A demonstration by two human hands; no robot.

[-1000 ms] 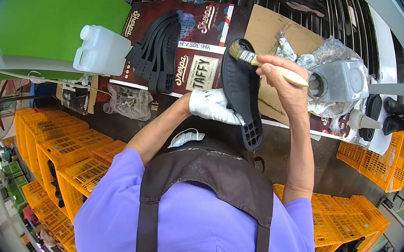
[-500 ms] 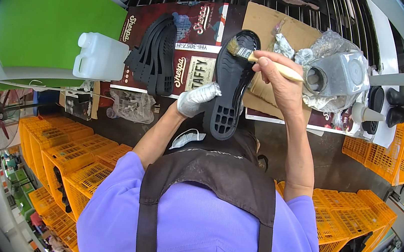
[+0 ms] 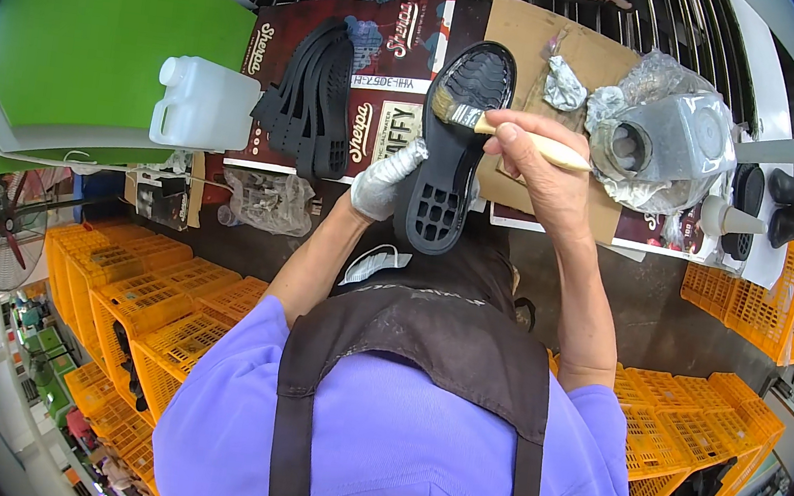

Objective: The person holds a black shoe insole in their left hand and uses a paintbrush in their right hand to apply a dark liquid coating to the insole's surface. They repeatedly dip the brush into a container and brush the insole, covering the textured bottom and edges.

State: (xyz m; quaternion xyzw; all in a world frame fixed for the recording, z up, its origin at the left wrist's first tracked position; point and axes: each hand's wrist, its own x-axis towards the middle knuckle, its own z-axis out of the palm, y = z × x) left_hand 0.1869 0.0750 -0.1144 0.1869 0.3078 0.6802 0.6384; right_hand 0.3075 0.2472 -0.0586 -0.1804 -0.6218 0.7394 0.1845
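Note:
A black shoe sole (image 3: 445,170) lies lengthwise before me, its toe end far and glossy, its gridded heel end near my lap. My left hand (image 3: 385,182), in a whitish glove or wrapping, grips the sole's left edge; its far fingers are hidden beneath. Pinched in my bare right hand (image 3: 548,167) is a paintbrush (image 3: 520,136) with a pale wooden handle. Its bristles touch the sole's inner face near the left rim, around mid-length. Left of it, several more black soles (image 3: 311,99) lie fanned in an overlapping stack on dark red printed cardboard (image 3: 376,52).
A white plastic jug (image 3: 204,105) stands at the left beside a green panel (image 3: 115,45). To the right, a clear open-mouthed container (image 3: 673,138) lies in crumpled plastic, near a white nozzle bottle (image 3: 730,219). Brown cardboard (image 3: 531,46) is under crumpled cloth. Orange crates (image 3: 763,293) stand around.
The brush has moved from the toe area toward the middle of the sole, along its left side. My left hand still holds the sole. The whole view has shifted slightly.

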